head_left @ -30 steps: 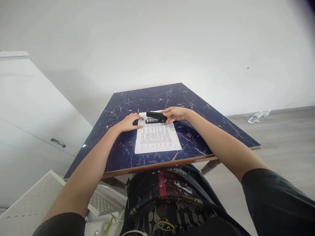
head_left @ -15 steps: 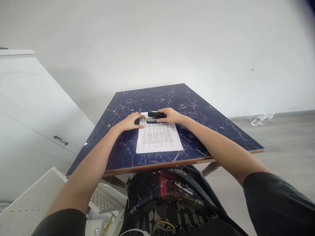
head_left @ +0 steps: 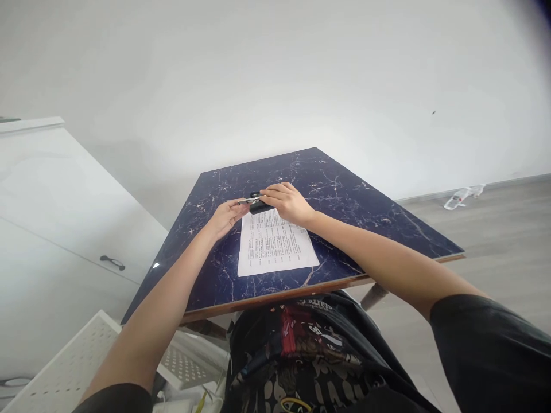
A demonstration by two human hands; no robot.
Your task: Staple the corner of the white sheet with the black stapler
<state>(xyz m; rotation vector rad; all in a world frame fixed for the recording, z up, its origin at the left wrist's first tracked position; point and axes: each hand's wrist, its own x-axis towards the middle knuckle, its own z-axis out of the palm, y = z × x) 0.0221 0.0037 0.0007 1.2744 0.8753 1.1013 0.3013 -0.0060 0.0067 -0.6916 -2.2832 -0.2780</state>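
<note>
A black stapler point(head_left: 261, 207) is tilted above the top end of a printed white paper sheet point(head_left: 275, 246), its jaws spread and a metal strip showing between them. My right hand point(head_left: 287, 202) is wrapped round the stapler's right part, fingers over the top. At its left end, my left hand point(head_left: 228, 218) pinches the tip of the metal strip between thumb and fingers. The sheet lies flat on the dark blue marbled table point(head_left: 344, 206), near its front edge.
A white cabinet point(head_left: 64, 218) with a dark handle stands at the left. Below it are a white perforated rack point(head_left: 69, 367) and cables. On the floor at the right, a clear plastic item point(head_left: 462, 197) lies by the wall.
The stapler has been turned and tilted in my right hand, whose fingers now cover its top. My left hand has moved slightly left, off the paper, with its palm turned more upward.
</note>
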